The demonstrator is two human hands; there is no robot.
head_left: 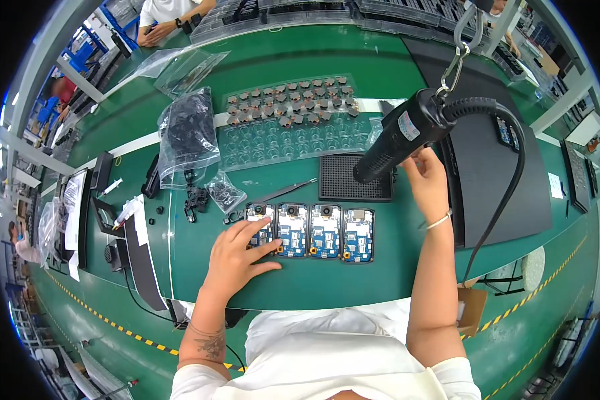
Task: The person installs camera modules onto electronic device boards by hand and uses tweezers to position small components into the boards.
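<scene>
Left hand (232,257): fingers spread over leftmost phone (263,235) | likely light, breakable; best held by edges | right hand (428,183): pinch can't be told

Circuit boards (325,233) on green bench (393,283)

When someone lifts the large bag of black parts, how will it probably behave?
The large bag looks floppy, being clear, thin and wrinkled. The black parts would probably shift inside, since they seem loosely heaped. Its glossy surface may feel slippery.
</scene>
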